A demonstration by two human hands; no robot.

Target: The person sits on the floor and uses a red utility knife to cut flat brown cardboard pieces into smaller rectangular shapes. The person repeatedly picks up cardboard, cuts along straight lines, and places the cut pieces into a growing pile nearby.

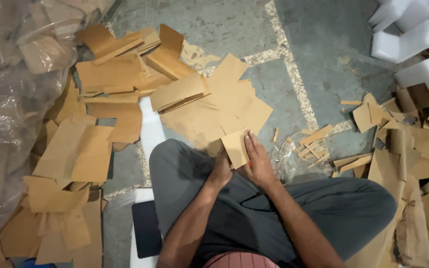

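Small brown cardboard piece (235,147) sits over the person's knee, pinched between both hands. Right hand (259,161) lies flat along its right edge, fingers extended and pressing; left hand (221,171) curls closed on its lower left corner. Looks light, stiff, easily creased; best held by the edges. Just beyond it, a fanned cardboard pile (219,106); right of it, thin strips (314,141); far right, white foam blocks (408,34).
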